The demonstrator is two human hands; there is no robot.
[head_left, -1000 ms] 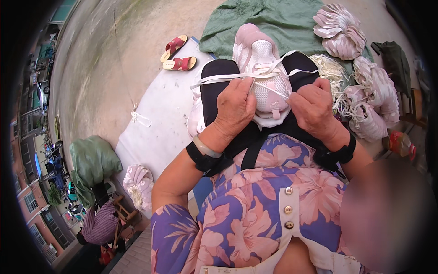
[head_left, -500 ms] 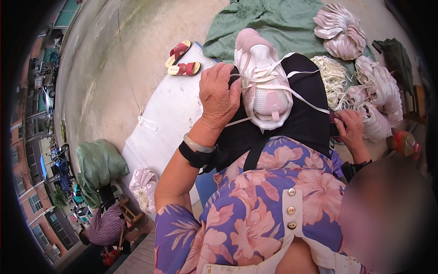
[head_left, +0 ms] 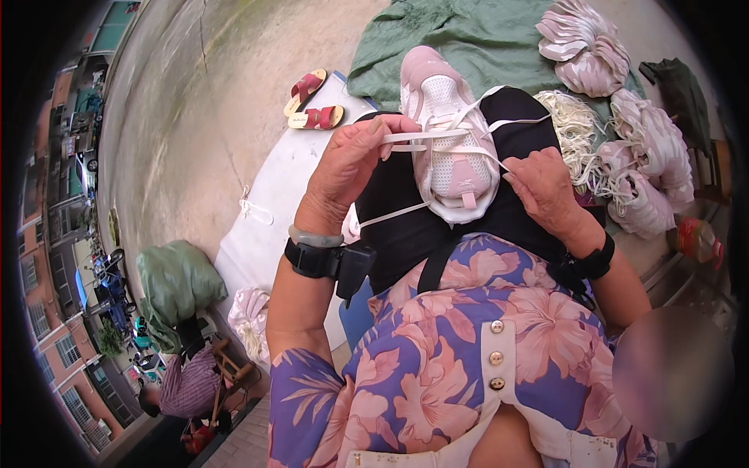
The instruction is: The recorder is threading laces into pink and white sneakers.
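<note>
A pink and white sneaker (head_left: 459,178) rests across my black-clad lap, its toe pointing away from me. White shoelace (head_left: 437,134) crosses over the tongue, with loose lengths running out on both sides. On the sneaker's left, my left hand (head_left: 351,160) pinches a doubled stretch of lace between thumb and fingers. Close by the heel on the right, my right hand (head_left: 546,189) has its fingers closed on the shoelace where it leaves the shoe. Another lace length trails from the heel toward the lower left, its end hidden.
Green cloth (head_left: 460,35) spreads beyond my knees. To the right lie bundled pink-white shoe uppers (head_left: 585,47), a heap of white laces (head_left: 573,139) and a bottle (head_left: 697,242). Red sandals (head_left: 318,118) and a white sheet (head_left: 269,234) are left; a person (head_left: 187,386) sits farther off.
My right hand has come from beside my right thigh up to the shoe and taken hold of lace. The left hand has shifted slightly left and down, drawing lace out.
</note>
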